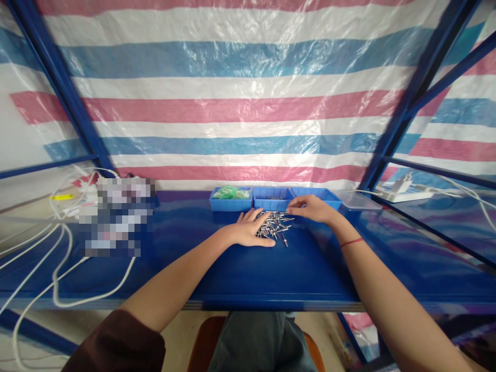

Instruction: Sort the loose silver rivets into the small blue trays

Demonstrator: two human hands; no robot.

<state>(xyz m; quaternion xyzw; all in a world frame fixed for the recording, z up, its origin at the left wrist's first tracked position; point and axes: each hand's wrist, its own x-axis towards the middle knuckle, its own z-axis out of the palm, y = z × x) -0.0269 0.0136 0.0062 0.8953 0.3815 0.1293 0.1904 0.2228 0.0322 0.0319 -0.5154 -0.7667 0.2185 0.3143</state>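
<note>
A loose pile of silver pop rivets (276,223) lies on the blue tabletop. My left hand (250,230) rests over the pile's left side with its fingers spread, hiding some of the rivets. Just past the pile's right edge is my right hand (308,207), its thumb and fingertips pinched together in front of the blue bins. Whatever the pinch may hold is too small to make out. Behind the pile, the middle blue bin (261,205) contains a few small metal pieces.
The left bin (217,204) holds green-and-white packets (232,192); the right bin (327,199) is partly behind my right hand. A clear lid (362,201) lies beside it. White cables (70,302) cross the left side. A power strip (405,192) sits at the right.
</note>
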